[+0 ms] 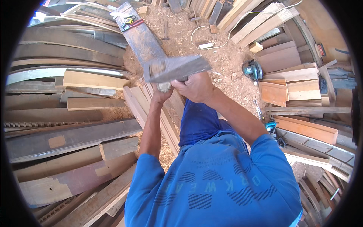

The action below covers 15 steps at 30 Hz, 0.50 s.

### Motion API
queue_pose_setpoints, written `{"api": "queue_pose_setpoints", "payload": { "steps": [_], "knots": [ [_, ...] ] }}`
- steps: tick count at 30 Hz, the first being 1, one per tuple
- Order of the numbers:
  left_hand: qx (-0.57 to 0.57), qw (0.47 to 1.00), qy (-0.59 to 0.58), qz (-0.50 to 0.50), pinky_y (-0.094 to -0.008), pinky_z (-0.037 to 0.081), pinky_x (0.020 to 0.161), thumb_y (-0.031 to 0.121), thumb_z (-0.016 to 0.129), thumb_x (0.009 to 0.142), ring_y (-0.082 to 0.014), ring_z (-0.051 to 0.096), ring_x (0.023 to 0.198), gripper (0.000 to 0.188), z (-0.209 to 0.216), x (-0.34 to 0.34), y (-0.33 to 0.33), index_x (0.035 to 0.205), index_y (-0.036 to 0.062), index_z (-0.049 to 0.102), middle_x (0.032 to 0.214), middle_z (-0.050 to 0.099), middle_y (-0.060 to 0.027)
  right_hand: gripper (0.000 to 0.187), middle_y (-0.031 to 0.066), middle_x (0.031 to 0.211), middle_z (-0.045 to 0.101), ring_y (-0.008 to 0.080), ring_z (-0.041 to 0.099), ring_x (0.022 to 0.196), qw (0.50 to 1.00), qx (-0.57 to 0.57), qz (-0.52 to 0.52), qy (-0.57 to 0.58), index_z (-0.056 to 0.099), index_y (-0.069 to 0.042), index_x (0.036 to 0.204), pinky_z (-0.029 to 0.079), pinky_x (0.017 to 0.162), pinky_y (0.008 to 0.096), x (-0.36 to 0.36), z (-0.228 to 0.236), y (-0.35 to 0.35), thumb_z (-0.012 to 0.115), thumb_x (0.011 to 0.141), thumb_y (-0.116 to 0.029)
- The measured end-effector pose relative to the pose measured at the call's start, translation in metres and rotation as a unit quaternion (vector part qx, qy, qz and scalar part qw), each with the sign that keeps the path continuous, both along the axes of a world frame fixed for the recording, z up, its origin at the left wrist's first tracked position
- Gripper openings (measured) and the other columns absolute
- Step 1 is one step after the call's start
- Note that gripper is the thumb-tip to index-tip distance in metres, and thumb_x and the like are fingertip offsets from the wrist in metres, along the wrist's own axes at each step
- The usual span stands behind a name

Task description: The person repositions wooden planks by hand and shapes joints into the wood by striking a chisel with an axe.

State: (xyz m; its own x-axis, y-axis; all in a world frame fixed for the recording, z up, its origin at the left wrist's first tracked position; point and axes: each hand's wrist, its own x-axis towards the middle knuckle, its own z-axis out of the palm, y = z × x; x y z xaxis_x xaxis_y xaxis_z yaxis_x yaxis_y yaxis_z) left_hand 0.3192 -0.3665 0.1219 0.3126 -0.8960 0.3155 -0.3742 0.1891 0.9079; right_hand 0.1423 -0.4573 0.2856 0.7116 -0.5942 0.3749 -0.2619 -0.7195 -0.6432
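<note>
In front of my body I hold up a grey, worn angular piece (181, 68), long and flat-sided, tapering toward its right end. It is slightly blurred, and its exact kind is not clear. My right hand (194, 87) is closed on its underside, toward the right. Lower and to the left, my left hand (162, 97) is closed just under a pale, rounded end (164, 87) that seems joined to the piece; most of its fingers are hidden. Behind the piece, a long grey plank (145, 43) runs away from me, strewn with dust.
On the plank's far end lie a yellow-black tape measure (129, 19) and a red tool (135, 24). Stacked boards (68, 56) line the left. A corded power strip (206, 45) and a circular saw (252, 70) rest on the shaving-covered floor. More boards (280, 56) stand right.
</note>
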Motion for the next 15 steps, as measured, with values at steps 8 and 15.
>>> {"api": "queue_pose_setpoints", "payload": {
  "steps": [8,15],
  "knots": [
    [-0.016,0.995,0.051,0.088,-0.0353,0.055,0.082,0.009,0.077,0.078,-0.0203,0.068,0.093,0.038,0.006,-0.036,-0.022,0.114,0.0017,0.066,0.103,0.072,-0.0098,0.045,0.0227,0.083,0.07,0.0417,0.069,0.08,0.979,0.148,-0.017,0.136,0.065,0.0,0.114,0.055,0.074,0.048,-0.023,0.0,-0.005,0.074,0.079,-0.026],
    [0.088,0.983,0.16,0.011,-0.0324,0.055,0.074,0.016,0.082,0.079,-0.0141,0.064,0.079,0.033,0.013,-0.05,-0.1,0.104,0.0048,0.065,0.089,0.07,-0.0049,0.033,0.0159,0.08,0.067,0.0222,0.067,0.075,0.939,0.317,0.006,-0.129,0.067,0.002,0.102,0.051,0.07,0.036,-0.041,-0.022,0.05,0.074,0.076,-0.017]
  ]
}}
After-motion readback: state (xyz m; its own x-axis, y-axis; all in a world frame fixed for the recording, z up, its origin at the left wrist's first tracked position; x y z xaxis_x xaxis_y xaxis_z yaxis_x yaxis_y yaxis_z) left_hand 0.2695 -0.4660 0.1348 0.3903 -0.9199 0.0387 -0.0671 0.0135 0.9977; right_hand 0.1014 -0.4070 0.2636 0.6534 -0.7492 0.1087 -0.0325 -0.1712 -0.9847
